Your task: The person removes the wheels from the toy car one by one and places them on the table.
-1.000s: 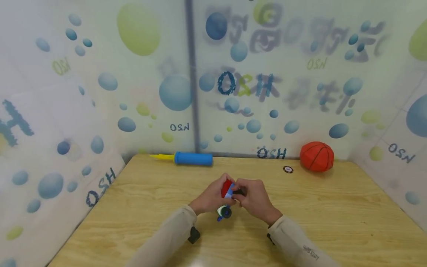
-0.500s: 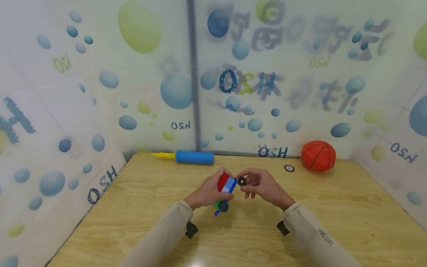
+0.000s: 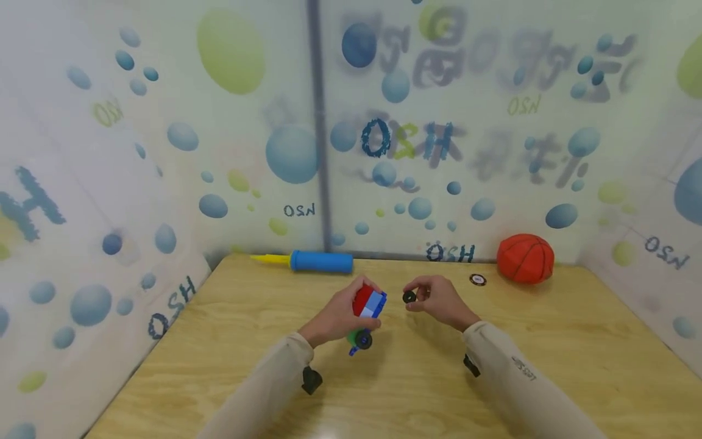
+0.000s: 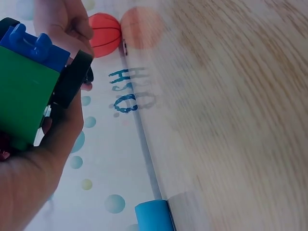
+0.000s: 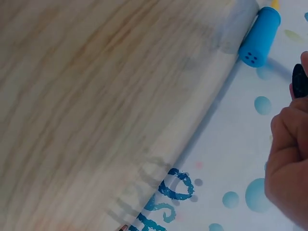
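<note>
In the head view my left hand (image 3: 336, 318) grips a toy brick vehicle (image 3: 370, 303) with red, white and blue parts. One black wheel (image 3: 364, 339) sits on its near end. Seen from the left wrist, the vehicle has a green block (image 4: 23, 91) and a blue end piece with hooks (image 4: 33, 45). My right hand (image 3: 443, 303) pinches a loose black wheel (image 3: 409, 297) between thumb and fingertips, to the right of the vehicle and apart from it. That wheel (image 5: 299, 81) shows edge-on at the side of the right wrist view. The left palm hides part of the vehicle.
A blue pump (image 3: 322, 262) with a yellow tip lies along the back edge of the wooden table (image 3: 230, 366). At the back right are a red basketball-patterned ball (image 3: 525, 258) and a small round chip (image 3: 478, 279). A bubble-printed wall (image 3: 247, 152) stands behind.
My right hand was at the vehicle's side. It has drawn away to the right with the loose wheel. The left hand has shifted slightly left, still holding the vehicle.
</note>
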Demonstrator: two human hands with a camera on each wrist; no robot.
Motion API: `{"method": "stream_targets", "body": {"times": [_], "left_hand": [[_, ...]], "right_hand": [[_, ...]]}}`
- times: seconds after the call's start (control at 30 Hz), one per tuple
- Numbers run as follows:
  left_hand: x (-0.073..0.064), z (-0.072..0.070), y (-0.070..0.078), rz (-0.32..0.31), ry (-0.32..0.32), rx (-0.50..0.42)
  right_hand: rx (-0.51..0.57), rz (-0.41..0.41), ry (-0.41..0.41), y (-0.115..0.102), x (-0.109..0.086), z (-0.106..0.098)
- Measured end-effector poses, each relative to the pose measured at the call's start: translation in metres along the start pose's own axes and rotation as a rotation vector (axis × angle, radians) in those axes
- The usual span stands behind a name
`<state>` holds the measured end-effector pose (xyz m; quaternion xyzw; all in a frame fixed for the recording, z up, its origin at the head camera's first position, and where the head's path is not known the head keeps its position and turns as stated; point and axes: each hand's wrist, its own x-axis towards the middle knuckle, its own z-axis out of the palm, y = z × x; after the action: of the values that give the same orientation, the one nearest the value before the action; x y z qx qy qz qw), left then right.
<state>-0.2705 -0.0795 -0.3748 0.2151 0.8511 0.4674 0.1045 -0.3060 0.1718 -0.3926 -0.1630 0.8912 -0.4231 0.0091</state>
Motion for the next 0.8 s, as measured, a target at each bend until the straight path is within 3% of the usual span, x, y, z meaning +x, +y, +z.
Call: {"method": "stream_targets", "body": {"times": [0.3,0.53,0.8], "left_hand": [[0.000,0.003,-0.001,0.009,0.005,-0.004],[-0.003,0.001,-0.003,0.021,0.007,-0.012],[-0.006,-0.001,-0.005,0.039,0.001,-0.014]], "right_hand": [[-0.098,-0.045,-0.036,0.016,0.015,0.005],[-0.151,0.032,-0.085,0.025,0.034,0.012],[-0.264,0.096,-0.121,0.017,0.053,0.018]]}}
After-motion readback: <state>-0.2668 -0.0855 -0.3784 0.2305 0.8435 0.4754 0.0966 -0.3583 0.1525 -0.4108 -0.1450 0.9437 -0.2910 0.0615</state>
